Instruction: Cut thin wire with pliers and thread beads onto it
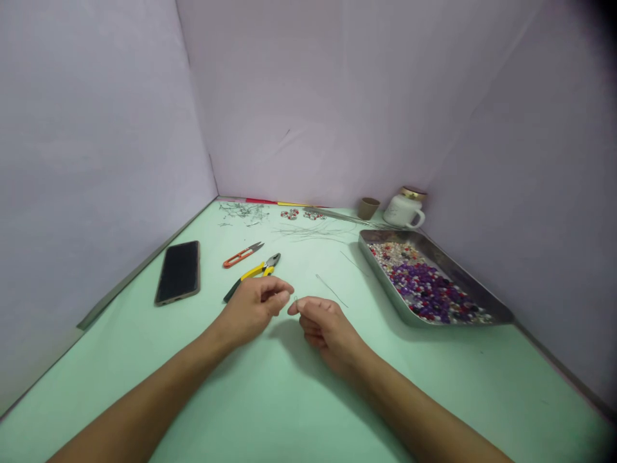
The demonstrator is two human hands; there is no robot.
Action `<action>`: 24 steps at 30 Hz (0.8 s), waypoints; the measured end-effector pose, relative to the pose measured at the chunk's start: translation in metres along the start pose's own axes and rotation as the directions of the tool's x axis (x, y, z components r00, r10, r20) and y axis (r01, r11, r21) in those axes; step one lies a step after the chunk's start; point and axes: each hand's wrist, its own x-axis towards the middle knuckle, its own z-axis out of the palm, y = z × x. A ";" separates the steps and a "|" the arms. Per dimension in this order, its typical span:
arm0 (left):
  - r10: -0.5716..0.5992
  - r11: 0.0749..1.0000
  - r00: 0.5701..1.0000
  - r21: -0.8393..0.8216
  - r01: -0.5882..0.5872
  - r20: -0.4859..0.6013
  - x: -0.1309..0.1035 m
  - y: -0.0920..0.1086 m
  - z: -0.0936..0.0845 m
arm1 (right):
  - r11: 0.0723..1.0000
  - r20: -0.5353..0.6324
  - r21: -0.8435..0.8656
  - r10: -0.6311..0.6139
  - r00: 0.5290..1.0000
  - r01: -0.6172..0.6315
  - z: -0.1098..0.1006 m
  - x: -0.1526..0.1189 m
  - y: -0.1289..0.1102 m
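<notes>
My right hand (330, 328) is closed in a pinch on a thin wire (295, 299). A small looped end of the wire stands up from between thumb and forefinger. Just left of it is my left hand (255, 305), with its forefinger stretched toward the loop and its thumb tip close under that finger. Whatever those fingertips hold, if anything, is too fine to make out. Beside the left hand, partly covered by it, lie yellow and black pliers (253, 273). A loose wire with a looped end (331, 290) lies beyond the right hand.
Orange thread snips (242, 255) and a phone (178, 272) lie to the left. A metal tray (393, 299) of beads (429, 289) stands at right. Farther back are wire lengths (313, 231), wire scraps (243, 212), beaded pieces (290, 214), a brown cup (368, 208) and a lidded white mug (403, 209).
</notes>
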 end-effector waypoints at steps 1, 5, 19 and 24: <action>-0.035 0.998 0.999 -0.054 0.033 -0.029 0.001 0.000 -0.001 | 0.996 0.022 0.085 0.021 1.000 -0.022 -0.002 0.002 0.000; -0.127 0.980 0.990 -0.159 0.117 -0.058 0.004 -0.006 -0.003 | 0.982 0.069 0.189 0.011 0.998 -0.024 -0.006 0.005 0.002; -0.105 0.972 0.993 -0.215 0.091 -0.056 0.002 -0.001 0.003 | 0.998 0.130 -0.020 -0.063 0.990 0.067 -0.003 0.004 0.008; -0.128 0.968 0.987 -0.228 0.104 -0.096 0.006 -0.009 -0.002 | 0.997 0.054 -0.059 -0.051 0.997 0.054 -0.010 0.007 0.001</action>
